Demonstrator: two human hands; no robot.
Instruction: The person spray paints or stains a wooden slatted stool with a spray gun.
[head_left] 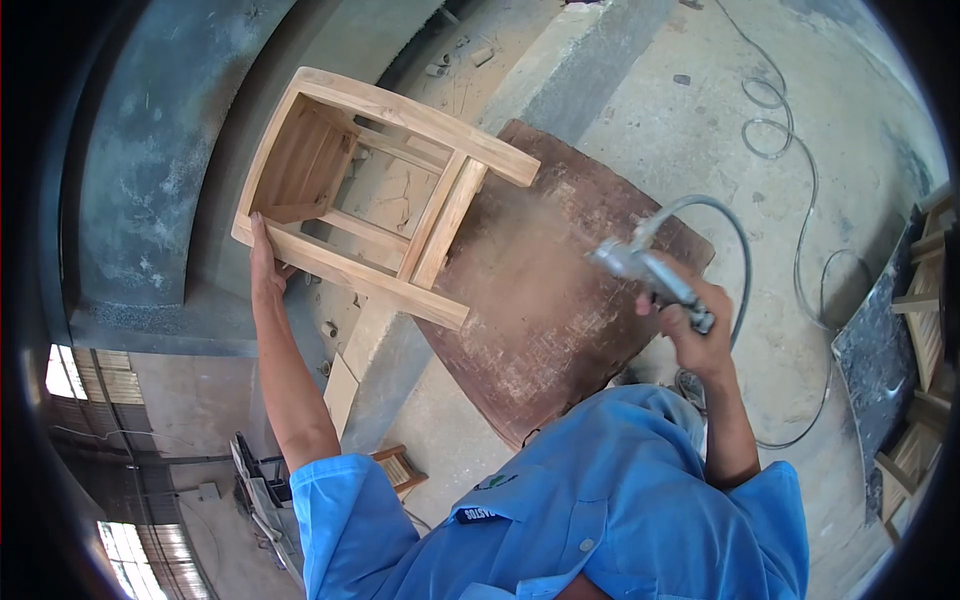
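A bare wooden stool (437,225) lies tilted on its side, its legs toward the brown board and its slatted seat at the far left. My left hand (265,260) is closed around the stool's lower left corner. In my right hand (697,315) is a metal spray gun (655,275), gripped by its handle. Its nozzle faces left toward the stool's legs, apart from them. A hazy mist hangs between the nozzle and the stool. Parts of my right fingers are blurred.
A worn brown board (560,320) lies under the stool's legs. From the spray gun a hose (742,250) loops down and across the concrete floor (720,130). Curved grey metal panels (150,150) stand at left. More wooden pieces (928,300) are stacked at the right edge.
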